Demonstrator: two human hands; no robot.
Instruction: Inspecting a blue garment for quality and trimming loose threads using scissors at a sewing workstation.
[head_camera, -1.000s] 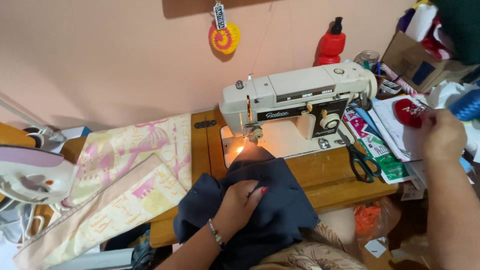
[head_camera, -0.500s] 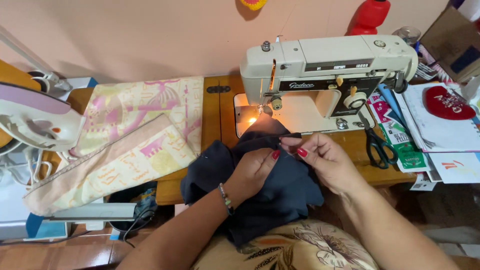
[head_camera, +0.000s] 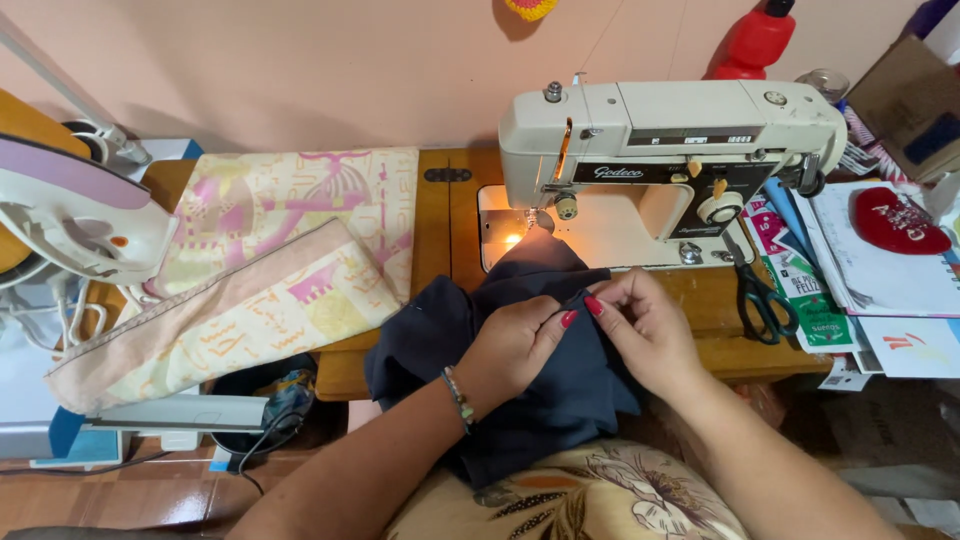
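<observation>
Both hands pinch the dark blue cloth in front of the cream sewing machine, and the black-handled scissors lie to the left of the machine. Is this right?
Not quite. In the head view the black-handled scissors lie to the right of the cream sewing machine, not left. The rest holds: left hand and right hand pinch the dark blue cloth.

Sewing machine (head_camera: 670, 150) on table (head_camera: 440, 215). Fabric (head_camera: 520, 370) before it, under both hands. Scissors (head_camera: 760, 295) right; folded cloth (head_camera: 250, 270) left.

The wooden sewing table (head_camera: 440, 230) bears a cream sewing machine (head_camera: 670, 150), patterned cloth (head_camera: 280, 260), dark fabric (head_camera: 540, 370); scissors (head_camera: 757, 290), seemingly on papers.
</observation>
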